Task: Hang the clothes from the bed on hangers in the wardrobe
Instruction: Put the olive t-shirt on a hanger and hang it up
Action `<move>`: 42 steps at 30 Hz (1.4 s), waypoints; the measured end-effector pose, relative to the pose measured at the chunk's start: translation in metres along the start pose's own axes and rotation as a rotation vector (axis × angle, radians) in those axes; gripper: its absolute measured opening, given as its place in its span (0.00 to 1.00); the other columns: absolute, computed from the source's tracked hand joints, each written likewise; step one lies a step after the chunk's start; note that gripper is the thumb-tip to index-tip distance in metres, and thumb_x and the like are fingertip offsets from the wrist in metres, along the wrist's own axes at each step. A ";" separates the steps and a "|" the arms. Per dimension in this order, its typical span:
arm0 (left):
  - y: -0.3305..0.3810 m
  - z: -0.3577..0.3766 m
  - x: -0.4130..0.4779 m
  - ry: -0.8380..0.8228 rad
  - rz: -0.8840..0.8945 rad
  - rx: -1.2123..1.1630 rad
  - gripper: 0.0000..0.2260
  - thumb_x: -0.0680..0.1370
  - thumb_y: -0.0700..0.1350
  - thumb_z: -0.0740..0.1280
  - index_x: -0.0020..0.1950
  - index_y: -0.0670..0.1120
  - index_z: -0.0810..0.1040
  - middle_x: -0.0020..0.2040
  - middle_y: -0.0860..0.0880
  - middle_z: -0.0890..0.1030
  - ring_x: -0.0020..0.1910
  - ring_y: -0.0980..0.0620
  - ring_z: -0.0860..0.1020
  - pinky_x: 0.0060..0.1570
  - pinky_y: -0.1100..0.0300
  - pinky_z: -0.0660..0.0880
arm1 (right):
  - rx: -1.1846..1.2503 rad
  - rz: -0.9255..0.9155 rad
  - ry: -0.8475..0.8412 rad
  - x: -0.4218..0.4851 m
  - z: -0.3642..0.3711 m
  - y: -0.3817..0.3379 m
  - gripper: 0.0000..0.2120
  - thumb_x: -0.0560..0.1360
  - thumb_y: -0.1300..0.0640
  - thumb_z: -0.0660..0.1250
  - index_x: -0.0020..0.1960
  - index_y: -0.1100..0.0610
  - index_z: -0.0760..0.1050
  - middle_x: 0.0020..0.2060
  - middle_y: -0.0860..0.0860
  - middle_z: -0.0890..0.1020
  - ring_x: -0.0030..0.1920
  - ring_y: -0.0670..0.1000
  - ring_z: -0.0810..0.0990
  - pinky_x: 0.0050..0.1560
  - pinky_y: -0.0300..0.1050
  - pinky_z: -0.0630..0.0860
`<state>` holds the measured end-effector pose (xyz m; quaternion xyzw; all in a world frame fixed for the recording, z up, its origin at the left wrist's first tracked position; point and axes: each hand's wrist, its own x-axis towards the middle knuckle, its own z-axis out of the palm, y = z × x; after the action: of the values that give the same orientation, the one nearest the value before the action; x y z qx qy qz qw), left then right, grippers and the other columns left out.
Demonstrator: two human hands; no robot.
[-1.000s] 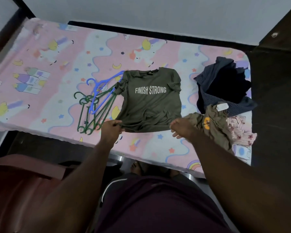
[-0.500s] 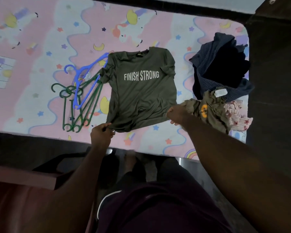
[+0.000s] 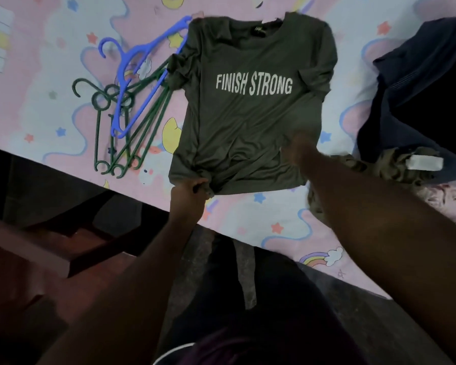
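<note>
An olive green T-shirt (image 3: 250, 122) printed "FINISH STRONG" lies flat on the bed, collar away from me. My left hand (image 3: 188, 192) grips its lower left hem, bunching the cloth. My right hand (image 3: 299, 150) lies blurred over the shirt's lower right part; its fingers cannot be made out. Left of the shirt lies a blue hanger (image 3: 140, 72) on top of several dark green hangers (image 3: 116, 135), partly tucked under the shirt's sleeve.
The bed carries a pink and white cartoon sheet (image 3: 50, 61). A dark navy garment pile (image 3: 421, 96) sits at the right, with a camouflage garment (image 3: 395, 167) in front of it. The bed's near edge runs diagonally; dark floor and a reddish object lie below left.
The camera has come closer and tilted. My right hand moved up from the shirt's lower right corner onto the cloth. My left hand keeps its hold on the hem.
</note>
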<state>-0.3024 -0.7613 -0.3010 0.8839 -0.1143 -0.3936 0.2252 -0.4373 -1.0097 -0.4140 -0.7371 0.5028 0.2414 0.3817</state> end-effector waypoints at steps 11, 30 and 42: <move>0.014 -0.010 0.009 0.018 -0.066 0.079 0.13 0.76 0.35 0.63 0.59 0.40 0.82 0.39 0.44 0.83 0.39 0.49 0.81 0.46 0.60 0.77 | 0.127 -0.033 0.084 0.015 0.011 0.005 0.15 0.79 0.58 0.65 0.60 0.68 0.76 0.61 0.66 0.77 0.64 0.64 0.74 0.64 0.49 0.68; 0.003 -0.159 -0.037 0.200 0.338 0.377 0.10 0.77 0.37 0.63 0.50 0.35 0.83 0.49 0.36 0.82 0.52 0.37 0.80 0.49 0.52 0.73 | 0.454 -0.065 0.397 -0.236 -0.110 -0.050 0.02 0.80 0.60 0.61 0.50 0.57 0.71 0.37 0.55 0.79 0.33 0.53 0.79 0.34 0.44 0.78; 0.060 -0.282 -0.051 0.545 0.397 -0.525 0.15 0.65 0.44 0.65 0.43 0.34 0.83 0.36 0.36 0.81 0.39 0.38 0.82 0.47 0.49 0.79 | 1.038 -0.248 0.992 -0.361 -0.209 -0.055 0.09 0.79 0.69 0.56 0.47 0.59 0.72 0.38 0.57 0.77 0.25 0.48 0.80 0.25 0.38 0.77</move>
<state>-0.1269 -0.7082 -0.0731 0.8291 -0.1146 -0.1105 0.5359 -0.5283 -0.9653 -0.0055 -0.5354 0.5793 -0.4357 0.4336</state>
